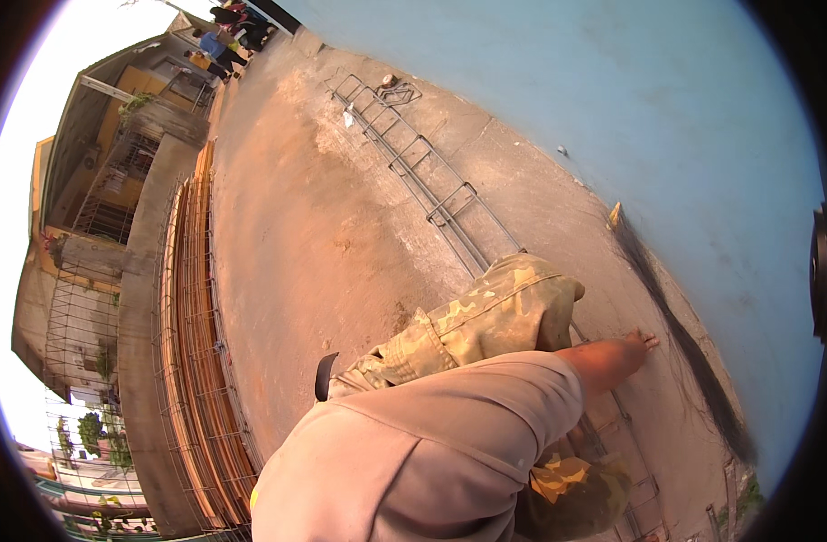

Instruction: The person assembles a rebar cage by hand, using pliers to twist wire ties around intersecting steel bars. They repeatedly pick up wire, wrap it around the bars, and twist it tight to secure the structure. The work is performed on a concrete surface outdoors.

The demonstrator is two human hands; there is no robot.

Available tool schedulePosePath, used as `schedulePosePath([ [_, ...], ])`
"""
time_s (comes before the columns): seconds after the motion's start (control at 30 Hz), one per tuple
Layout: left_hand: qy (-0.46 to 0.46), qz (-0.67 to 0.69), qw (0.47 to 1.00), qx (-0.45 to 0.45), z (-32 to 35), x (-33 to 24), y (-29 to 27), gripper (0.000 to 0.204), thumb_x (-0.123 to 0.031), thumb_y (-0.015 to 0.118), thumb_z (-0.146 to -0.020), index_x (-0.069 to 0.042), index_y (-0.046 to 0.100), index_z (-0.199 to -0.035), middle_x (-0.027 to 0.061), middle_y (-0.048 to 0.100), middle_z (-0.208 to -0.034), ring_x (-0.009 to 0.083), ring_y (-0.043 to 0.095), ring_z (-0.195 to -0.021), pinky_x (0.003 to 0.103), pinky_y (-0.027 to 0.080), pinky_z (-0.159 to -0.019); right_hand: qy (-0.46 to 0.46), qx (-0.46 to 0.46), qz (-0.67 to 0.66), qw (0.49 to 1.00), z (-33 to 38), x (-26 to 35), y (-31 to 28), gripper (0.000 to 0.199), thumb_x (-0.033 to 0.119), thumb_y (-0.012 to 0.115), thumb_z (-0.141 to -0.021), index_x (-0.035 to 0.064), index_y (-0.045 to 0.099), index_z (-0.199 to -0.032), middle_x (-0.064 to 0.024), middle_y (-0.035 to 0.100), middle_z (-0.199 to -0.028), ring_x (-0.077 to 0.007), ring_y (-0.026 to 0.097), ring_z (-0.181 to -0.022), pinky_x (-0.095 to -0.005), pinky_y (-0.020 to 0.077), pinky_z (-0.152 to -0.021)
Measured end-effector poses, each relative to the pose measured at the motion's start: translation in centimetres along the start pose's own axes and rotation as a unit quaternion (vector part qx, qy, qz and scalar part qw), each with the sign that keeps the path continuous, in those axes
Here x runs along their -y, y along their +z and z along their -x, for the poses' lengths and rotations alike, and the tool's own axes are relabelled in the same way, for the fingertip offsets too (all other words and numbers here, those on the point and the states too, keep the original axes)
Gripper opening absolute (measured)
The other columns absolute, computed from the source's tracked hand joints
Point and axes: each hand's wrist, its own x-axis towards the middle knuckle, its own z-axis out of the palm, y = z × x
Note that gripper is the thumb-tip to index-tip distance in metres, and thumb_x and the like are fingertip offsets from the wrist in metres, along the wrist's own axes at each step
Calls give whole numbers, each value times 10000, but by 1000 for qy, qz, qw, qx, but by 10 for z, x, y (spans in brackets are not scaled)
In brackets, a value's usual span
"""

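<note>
My left hand [632, 350] reaches out past my knee at the end of a light beige sleeve [485, 397]. Its fingertips show, small and stretched out, and nothing can be seen in them. Just beyond them a long bundle of thin dark wires [671, 316] lies on the concrete along the foot of the blue wall, with a yellowish end [616, 215]. A long cage of steel reinforcing bars [431, 194] runs along the ground and passes under my legs in camouflage trousers [485, 312]. My right hand is out of sight.
A light-blue wall [630, 99] rises on the right. Long rusty bars [196, 334] and wire mesh line the left, before houses [115, 172]. Several people [228, 45] stand far up the dirt road [287, 208]. A small object [389, 81] lies by the cage's far end.
</note>
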Motion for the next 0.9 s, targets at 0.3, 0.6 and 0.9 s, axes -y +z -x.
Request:
schedulePosePath([
  [0.3,39,-64,992,103,8,-6,-32,1154,-454,775,-776,-47,35,-1562,133,-174,-1622,340,-66,-1504,553,209,-1148,495,498,-401,589,139,93,-264,382,229,417,-987,-49,591,-1182,-214,666,-874,-245,615,-635,-367,472,-536],
  [0.6,10,-69,986,154,38,-11,-65,1109,-216,729,-845,-46,-120,-1538,146,-293,-1570,355,-171,-1480,599,240,-1140,616,439,-363,544,-18,-101,-431,199,121,457,-946,-5,607,-982,-120,608,-717,-189,612,-623,-323,466,-565],
  [0.9,14,-135,977,163,27,-4,-50,1124,-293,736,-836,-19,-103,-1532,172,-272,-1573,365,-132,-1485,593,335,-1097,532,442,-461,556,-87,-79,-328,174,95,520,-921,-13,637,-988,-121,564,-660,-207,560,-595,-353,463,-578],
])
